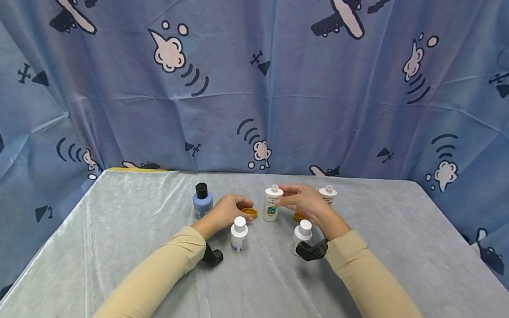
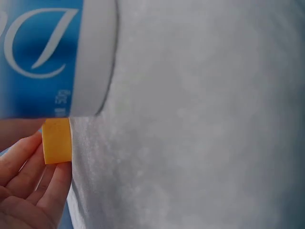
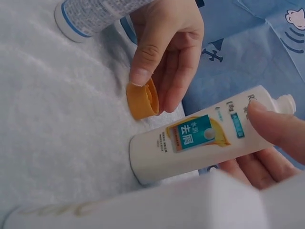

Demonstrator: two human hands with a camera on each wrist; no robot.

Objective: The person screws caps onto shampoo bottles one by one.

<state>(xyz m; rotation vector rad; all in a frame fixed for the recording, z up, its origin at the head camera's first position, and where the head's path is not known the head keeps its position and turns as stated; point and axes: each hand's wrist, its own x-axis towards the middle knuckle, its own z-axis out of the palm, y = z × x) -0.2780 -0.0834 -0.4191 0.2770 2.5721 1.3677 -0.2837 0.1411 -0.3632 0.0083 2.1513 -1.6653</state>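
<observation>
My left hand (image 1: 227, 212) pinches an orange cap (image 3: 143, 99) between thumb and fingers; the cap's hollow underside shows in the right wrist view. In the left wrist view the cap (image 2: 57, 141) appears yellow beside the fingertips. My right hand (image 1: 303, 201) grips an uncapped white shampoo bottle (image 3: 200, 136) near its shoulder, thumb on the label side and fingers behind. This bottle (image 1: 271, 208) stands upright in the head view, its bare neck on top, just right of the cap.
A second orange cap (image 1: 299, 217) lies below my right hand, with another uncapped white bottle (image 1: 328, 191) behind it. White-capped bottles stand nearer, one left (image 1: 238, 236) and one right (image 1: 300, 237). A blue bottle with a black cap (image 1: 202, 202) stands beyond my left wrist. A patterned curtain (image 1: 225, 75) hangs behind the table.
</observation>
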